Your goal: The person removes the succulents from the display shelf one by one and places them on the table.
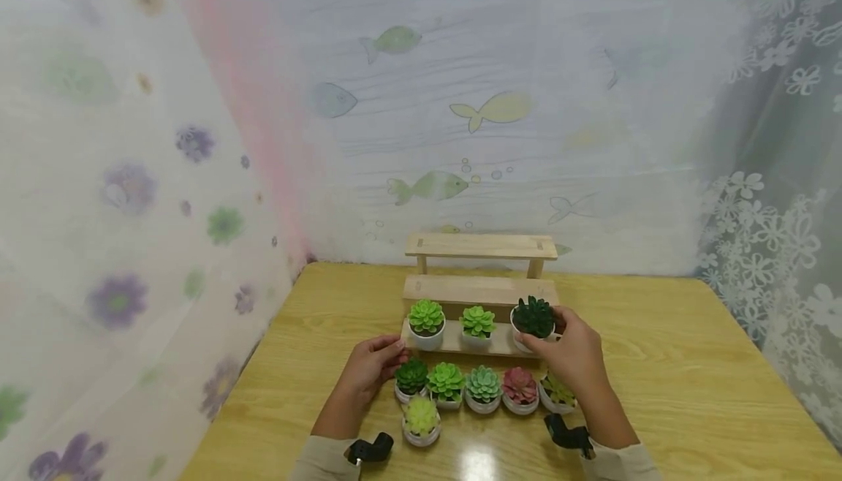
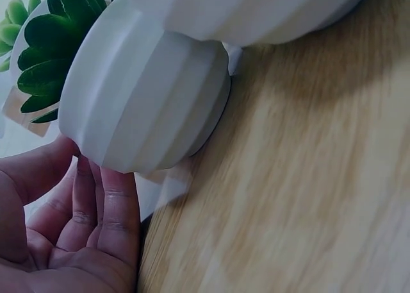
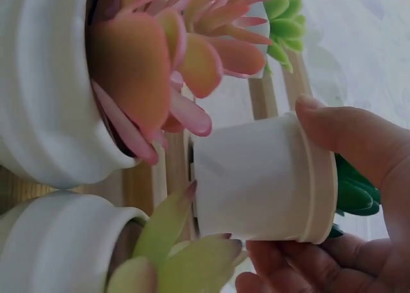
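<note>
My right hand (image 1: 574,346) grips the rim of a white pot with a dark green succulent (image 1: 533,316) at the right end of the lowest shelf of a wooden plant stand (image 1: 480,291). In the right wrist view, thumb and fingers lie on either side of that pot (image 3: 256,181). At the shelf's left end, my left hand (image 1: 371,368) pinches the stand's edge; the contact is partly hidden behind a pot (image 2: 144,94) in the left wrist view. Two light green succulents, one left (image 1: 426,320) and one middle (image 1: 476,324), share the shelf.
Before the stand is a row of potted succulents: dark green (image 1: 411,376), bright green (image 1: 446,384), pale green (image 1: 483,386), red (image 1: 520,387) and yellow-green (image 1: 558,391). A yellowish one (image 1: 421,419) stands nearer. A patterned curtain (image 1: 460,137) hangs behind the table (image 1: 691,379).
</note>
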`<control>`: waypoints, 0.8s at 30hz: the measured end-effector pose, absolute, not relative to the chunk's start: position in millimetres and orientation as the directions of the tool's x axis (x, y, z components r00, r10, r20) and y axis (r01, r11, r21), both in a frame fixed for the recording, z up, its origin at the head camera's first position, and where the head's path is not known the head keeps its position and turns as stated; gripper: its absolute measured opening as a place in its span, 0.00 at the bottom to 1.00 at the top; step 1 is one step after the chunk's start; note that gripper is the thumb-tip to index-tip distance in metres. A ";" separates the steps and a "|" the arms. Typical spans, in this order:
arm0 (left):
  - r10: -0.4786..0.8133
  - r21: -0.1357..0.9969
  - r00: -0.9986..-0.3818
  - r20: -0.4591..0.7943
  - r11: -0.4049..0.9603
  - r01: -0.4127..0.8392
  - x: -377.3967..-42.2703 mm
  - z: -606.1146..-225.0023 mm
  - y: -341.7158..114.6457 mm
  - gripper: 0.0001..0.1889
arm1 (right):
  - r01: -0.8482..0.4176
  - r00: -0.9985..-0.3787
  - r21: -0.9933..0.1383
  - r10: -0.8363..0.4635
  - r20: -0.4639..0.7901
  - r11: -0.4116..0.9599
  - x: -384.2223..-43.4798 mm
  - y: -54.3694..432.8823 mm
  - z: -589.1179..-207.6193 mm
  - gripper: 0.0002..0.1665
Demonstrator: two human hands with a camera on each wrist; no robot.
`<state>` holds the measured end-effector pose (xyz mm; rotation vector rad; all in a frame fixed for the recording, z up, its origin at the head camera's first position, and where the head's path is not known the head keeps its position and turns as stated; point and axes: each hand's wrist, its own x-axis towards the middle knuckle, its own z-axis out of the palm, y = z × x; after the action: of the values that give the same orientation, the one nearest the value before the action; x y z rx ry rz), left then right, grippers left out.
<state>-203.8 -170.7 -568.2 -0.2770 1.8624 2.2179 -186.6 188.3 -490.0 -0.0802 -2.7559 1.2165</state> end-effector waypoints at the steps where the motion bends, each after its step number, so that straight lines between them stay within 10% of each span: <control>1: 0.060 0.942 -0.956 -0.288 -0.162 -0.294 -204.0 -568.4 -170.4 0.22 | -0.002 -0.991 -0.737 0.099 0.094 0.676 -186.4 188.7 -489.5 0.54; 24: 0.102 0.938 -0.950 -0.295 -0.158 -0.308 -204.7 -569.7 -174.0 0.23 | 0.013 -0.994 -0.755 0.087 0.058 0.655 -184.9 189.5 -488.1 0.55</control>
<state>-204.7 -174.0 -569.7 -0.2347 1.8383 2.1910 -184.9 189.5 -488.1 -0.0844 -2.7760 1.2656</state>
